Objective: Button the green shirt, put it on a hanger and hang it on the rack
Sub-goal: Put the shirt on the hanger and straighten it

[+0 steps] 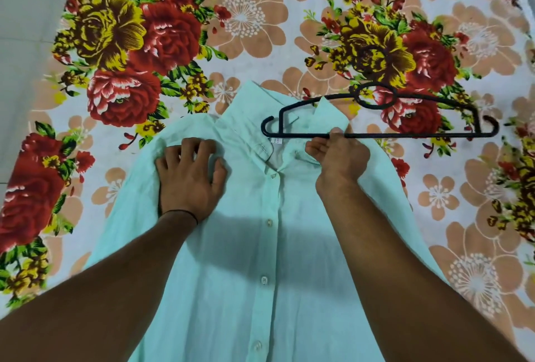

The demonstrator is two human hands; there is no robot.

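Across the sheet (260, 14) the shirt (260, 245) is lying flat, seemingly limp, best held at the shoulders; left hand (191, 179) is pressing one, fingers spread, right hand (338, 156) pinching the hanger (405, 135).

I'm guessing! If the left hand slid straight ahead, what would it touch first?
The left hand rests on the shirt; ahead looks like more shirt, then the sheet. The collar seems off sideways.

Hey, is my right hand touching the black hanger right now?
Touching. The head view shows the right hand pinching the bottom bar of the black hanger, with the thumb lying over the bar.
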